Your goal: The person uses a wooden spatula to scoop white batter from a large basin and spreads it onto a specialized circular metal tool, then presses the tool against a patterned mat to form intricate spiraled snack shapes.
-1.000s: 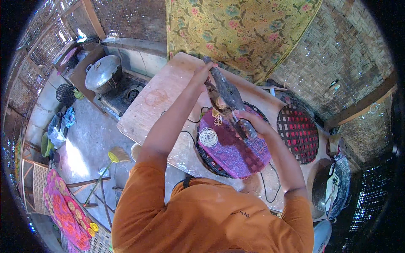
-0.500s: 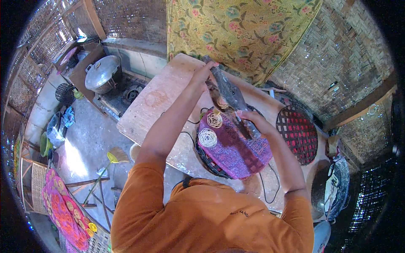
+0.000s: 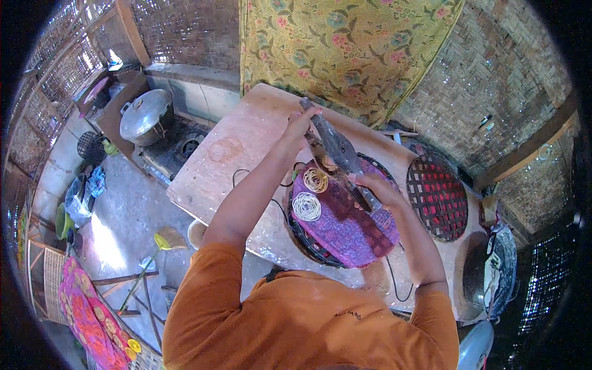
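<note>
A long, dark wooden press (image 3: 336, 143), made of two plank-like parts, slants over the table with both my hands on it. My left hand (image 3: 300, 126) is closed round its far upper end. Closer to me, my right hand (image 3: 379, 189) grips the lower right part. Beneath the press lies a purple patterned cloth (image 3: 345, 237), spread over a round dark basket tray (image 3: 300, 239). Two coils of thin strands rest on the cloth's left side: a yellowish coil (image 3: 315, 180) beside the press and a white coil (image 3: 306, 206) nearer me. The press's shadow crosses the cloth.
A second woven tray (image 3: 436, 197) with red showing through stands right on the pale wooden table (image 3: 216, 169). A black cord (image 3: 393, 279) hangs across the table's near side. A lidded metal pot (image 3: 147, 117) sits on the stove at left; a yellow broom (image 3: 161, 241) is on the floor.
Both hands and the press have come slightly lower and nearer to me, over the cloth. The yellowish coil shows more yellow strands. The whole view has shifted a little.
</note>
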Tool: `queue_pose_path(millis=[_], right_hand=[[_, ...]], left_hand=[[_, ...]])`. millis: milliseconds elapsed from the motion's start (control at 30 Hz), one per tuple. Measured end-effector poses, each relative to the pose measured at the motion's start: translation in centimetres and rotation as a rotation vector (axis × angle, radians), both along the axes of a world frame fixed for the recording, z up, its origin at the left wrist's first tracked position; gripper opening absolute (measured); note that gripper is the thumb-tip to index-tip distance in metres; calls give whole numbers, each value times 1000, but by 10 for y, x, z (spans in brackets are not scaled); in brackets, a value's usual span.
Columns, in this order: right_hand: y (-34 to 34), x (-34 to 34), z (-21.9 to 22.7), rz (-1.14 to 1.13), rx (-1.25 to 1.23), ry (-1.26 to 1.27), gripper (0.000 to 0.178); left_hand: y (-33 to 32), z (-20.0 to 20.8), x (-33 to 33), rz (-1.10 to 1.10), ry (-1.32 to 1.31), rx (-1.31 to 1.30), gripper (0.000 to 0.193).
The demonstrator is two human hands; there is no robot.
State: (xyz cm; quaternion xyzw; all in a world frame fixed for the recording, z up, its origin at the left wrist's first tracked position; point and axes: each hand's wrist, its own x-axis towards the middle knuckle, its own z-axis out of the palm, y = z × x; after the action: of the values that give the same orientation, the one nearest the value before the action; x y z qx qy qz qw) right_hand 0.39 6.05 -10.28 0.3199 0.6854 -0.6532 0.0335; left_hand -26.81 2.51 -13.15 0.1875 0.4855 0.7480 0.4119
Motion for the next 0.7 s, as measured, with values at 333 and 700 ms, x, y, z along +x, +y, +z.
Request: queue_pose_path(millis=[333,700], right_hand=[[-20,4,39,-137,-183,165,43],[28,-1,9,-246,49,-40,58]], left_hand=[[20,36,-7,-3,203,196,37],[92,-30,-5,-147,-192,243,38]])
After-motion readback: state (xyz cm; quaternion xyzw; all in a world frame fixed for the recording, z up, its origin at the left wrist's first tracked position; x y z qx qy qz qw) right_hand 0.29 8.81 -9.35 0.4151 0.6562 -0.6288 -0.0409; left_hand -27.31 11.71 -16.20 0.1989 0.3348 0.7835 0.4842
